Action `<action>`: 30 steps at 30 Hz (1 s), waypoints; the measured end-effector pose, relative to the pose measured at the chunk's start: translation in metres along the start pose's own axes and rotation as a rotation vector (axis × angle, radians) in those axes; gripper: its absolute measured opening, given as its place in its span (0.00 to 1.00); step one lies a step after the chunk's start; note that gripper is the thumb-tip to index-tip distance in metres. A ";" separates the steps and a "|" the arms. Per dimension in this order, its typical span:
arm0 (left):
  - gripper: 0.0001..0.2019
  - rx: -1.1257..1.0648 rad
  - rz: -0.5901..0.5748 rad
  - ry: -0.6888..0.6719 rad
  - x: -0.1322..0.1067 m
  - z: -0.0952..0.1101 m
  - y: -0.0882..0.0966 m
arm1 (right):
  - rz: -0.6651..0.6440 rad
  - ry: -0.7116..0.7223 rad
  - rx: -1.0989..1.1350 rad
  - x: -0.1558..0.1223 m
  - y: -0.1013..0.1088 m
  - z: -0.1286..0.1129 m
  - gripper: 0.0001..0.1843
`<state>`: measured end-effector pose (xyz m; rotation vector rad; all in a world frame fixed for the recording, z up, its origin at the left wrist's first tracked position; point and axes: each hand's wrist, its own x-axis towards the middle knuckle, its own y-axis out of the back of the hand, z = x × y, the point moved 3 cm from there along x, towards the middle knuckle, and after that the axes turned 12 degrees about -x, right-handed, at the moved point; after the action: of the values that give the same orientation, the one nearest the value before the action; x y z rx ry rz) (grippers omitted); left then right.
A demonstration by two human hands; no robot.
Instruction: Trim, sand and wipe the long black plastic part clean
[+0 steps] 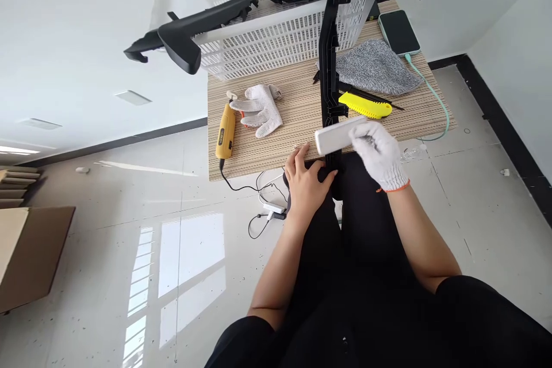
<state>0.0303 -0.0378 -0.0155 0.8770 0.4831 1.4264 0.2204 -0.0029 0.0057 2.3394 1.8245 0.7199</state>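
Note:
My right hand [376, 148], in a white knit glove with an orange cuff edge, is closed on one end of a flat white rectangular block [335, 137]. The block's other end reaches left across a long black plastic trim strip [328, 63]. This strip runs from the basket down over the table's near edge towards my lap. Bare and with its fingers spread, my left hand [307, 181] rests at that edge. Its thumb and index finger lie by the strip's lower end; I see no grip around it. A yellow utility knife [365, 106] lies just beyond the block.
Behind stands a white slatted basket [263, 40] with black plastic parts [181, 34] jutting out. On the striped table [297, 109] lie a yellow corded tool [225, 132], a white glove [261, 109], a grey cloth [375, 66] and a phone [399, 31] on a cable. Cardboard boxes [38, 253] stand left.

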 end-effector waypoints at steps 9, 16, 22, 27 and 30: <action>0.10 -0.041 0.052 0.011 -0.001 -0.001 -0.002 | -0.055 0.092 -0.013 -0.006 -0.005 0.008 0.03; 0.09 -0.092 0.093 -0.002 -0.002 -0.005 -0.001 | -0.013 0.100 -0.004 -0.014 -0.006 0.023 0.03; 0.09 -0.092 0.087 -0.006 -0.002 -0.004 0.000 | 0.000 0.136 -0.022 -0.013 -0.006 0.023 0.04; 0.08 -0.080 0.094 -0.006 -0.001 -0.003 0.001 | -0.007 0.146 -0.001 -0.014 -0.005 0.027 0.05; 0.08 -0.067 0.098 -0.011 -0.001 -0.002 0.001 | -0.007 0.148 -0.013 -0.014 -0.004 0.026 0.05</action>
<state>0.0281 -0.0386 -0.0159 0.8640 0.3864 1.5176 0.2254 -0.0089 -0.0233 2.3270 1.8773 0.9247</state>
